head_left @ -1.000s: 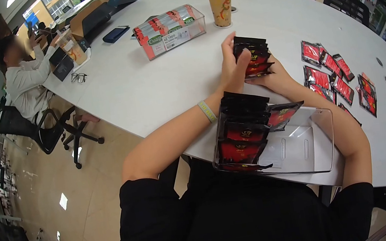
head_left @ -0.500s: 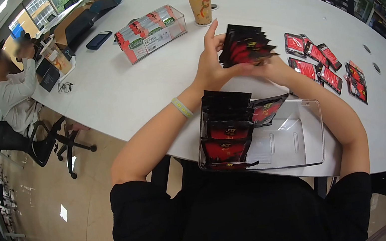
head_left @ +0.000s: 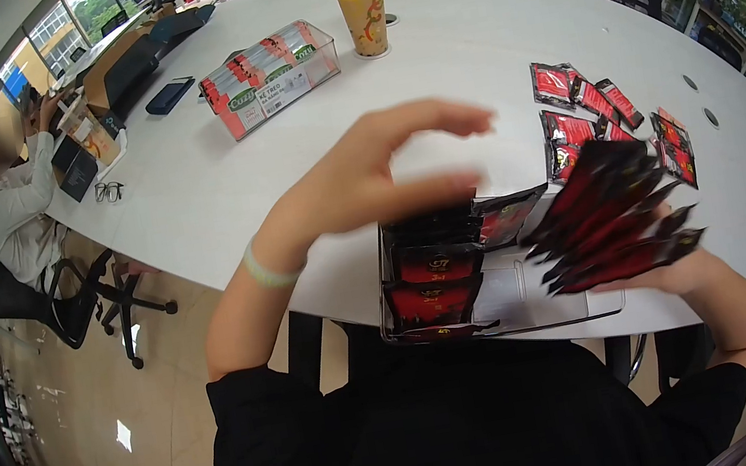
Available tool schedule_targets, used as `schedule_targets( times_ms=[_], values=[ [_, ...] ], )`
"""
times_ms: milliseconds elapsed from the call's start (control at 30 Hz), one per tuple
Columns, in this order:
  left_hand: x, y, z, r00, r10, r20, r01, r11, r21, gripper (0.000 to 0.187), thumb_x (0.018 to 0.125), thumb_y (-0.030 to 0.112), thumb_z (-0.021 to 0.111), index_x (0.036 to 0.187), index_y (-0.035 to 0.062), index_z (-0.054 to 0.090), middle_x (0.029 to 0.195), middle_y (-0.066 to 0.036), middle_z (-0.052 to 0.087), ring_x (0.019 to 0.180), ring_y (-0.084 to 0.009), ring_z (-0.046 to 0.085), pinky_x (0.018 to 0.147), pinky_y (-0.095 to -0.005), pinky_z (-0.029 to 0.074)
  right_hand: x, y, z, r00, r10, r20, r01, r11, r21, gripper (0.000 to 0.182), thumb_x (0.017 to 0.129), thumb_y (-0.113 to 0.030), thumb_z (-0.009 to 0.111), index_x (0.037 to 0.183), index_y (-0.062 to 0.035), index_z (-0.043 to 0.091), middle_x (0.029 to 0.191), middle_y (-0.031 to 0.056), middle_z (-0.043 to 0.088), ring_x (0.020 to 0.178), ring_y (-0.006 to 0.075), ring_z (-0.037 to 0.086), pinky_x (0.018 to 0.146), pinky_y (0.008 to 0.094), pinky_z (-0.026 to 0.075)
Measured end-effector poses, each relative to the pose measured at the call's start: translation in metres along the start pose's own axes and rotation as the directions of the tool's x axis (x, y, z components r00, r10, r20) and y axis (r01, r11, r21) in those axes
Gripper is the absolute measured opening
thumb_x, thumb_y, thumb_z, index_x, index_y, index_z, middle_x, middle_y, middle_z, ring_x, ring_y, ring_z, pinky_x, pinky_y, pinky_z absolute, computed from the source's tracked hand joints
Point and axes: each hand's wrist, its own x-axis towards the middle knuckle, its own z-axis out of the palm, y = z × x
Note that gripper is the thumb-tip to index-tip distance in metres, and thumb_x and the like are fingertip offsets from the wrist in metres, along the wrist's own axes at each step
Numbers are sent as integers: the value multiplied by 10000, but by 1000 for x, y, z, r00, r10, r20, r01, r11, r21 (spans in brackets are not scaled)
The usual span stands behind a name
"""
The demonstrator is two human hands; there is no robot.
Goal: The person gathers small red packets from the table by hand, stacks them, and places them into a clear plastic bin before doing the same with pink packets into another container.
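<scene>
My right hand grips a fanned stack of black and red sachets over the right part of a clear plastic box. Empty and blurred, my left hand hovers above the box's back left, thumb and fingers apart. Inside the box, a row of upright sachets fills the left side, and one more sachet leans beside it. Loose sachets lie on the table to the right, behind the held stack.
On the white table stand a filled box with a Cozy label and a drink cup. A phone, glasses and another cup are left. A seated person holds something.
My right hand has carried the stack down and right over the clear box. My left hand has let go of the stack and moved left. The view has shifted slightly.
</scene>
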Motion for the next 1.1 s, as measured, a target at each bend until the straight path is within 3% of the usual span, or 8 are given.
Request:
schedule_targets(
  times_ms=[33, 100, 200, 467, 667, 733, 833, 1100],
  values=[
    [-3, 11, 5, 1000, 0, 9, 0, 1000, -1, 486, 809, 326, 604, 1164, 9, 503, 1147, -122, 557, 1069, -229, 527, 964, -395, 368, 14, -19, 6, 959, 193, 209, -184, 981, -61, 531, 649, 4, 753, 1125, -22, 519, 1022, 78, 615, 938, 167, 592, 824, 297, 488],
    [-11, 28, 13, 996, -38, 85, 1, 919, 394, 332, 757, 201, 667, 1045, 53, 596, 1069, -84, 607, 1019, -213, 557, 953, -415, 377, 19, -22, 22, 929, 309, 204, -328, 943, 64, 528, 654, 0, 752, 1126, -25, 516, 1001, 70, 622, 921, 154, 593, 819, 296, 489],
    [-15, 29, 18, 992, -22, 125, -51, 831, 553, 233, 764, 134, 643, 991, 86, 620, 1018, -54, 630, 973, -200, 576, 954, -429, 374, 28, -13, 36, 877, 411, 250, -450, 884, 124, 526, 670, 18, 732, 1132, -38, 487, 1020, 55, 606, 944, 138, 576, 825, 289, 480],
    [15, 29, 11, 976, -62, 207, -85, 774, 628, 119, 734, 87, 632, 849, 89, 661, 796, -48, 629, 753, -207, 592, 868, -371, 427, 29, 3, 55, 856, 485, 176, -511, 847, 150, 621, 716, 67, 638, 1225, -50, 303, 1084, 82, 538, 1024, 161, 524, 856, 298, 445],
    [36, 19, 0, 870, -380, 314, 208, 860, 465, 122, 749, 138, 630, 822, 46, 662, 794, -86, 633, 752, -215, 601, 737, -304, 466, 28, 1, 56, 865, 502, 2, -500, 861, 90, 554, 744, 18, 641, 1199, -15, 326, 1106, 95, 510, 1044, 163, 498, 901, 304, 410],
    [34, 10, -3, 887, -297, 354, 216, 944, 249, 237, 771, 217, 628, 879, 8, 648, 810, -122, 639, 770, -245, 611, 722, -318, 473, 30, -5, 56, 863, 505, -23, -503, 862, 70, 528, 766, 8, 637, 1203, -34, 343, 1094, 69, 531, 1042, 148, 497, 919, 306, 396],
    [16, 11, 2, 965, -217, 147, 165, 940, 299, 497, 772, 347, 635, 1088, -30, 560, 979, -170, 614, 903, -281, 587, 823, -358, 436, 31, -8, 54, 848, 529, -19, -523, 842, 131, 558, 771, -34, 649, 1224, -17, 323, 1077, 82, 524, 1059, 165, 484, 938, 320, 376],
    [-17, 53, 20, 944, -152, 294, 10, 900, 435, 1035, 691, 575, 625, 1267, -177, 207, 1259, -339, 323, 1135, -418, 382, 991, -423, 276, 41, -6, 49, 864, 484, 137, -499, 860, 109, 583, 729, -126, 680, 1185, 40, 357, 1068, 142, 544, 1050, 202, 504, 882, 320, 403]
  ],
)
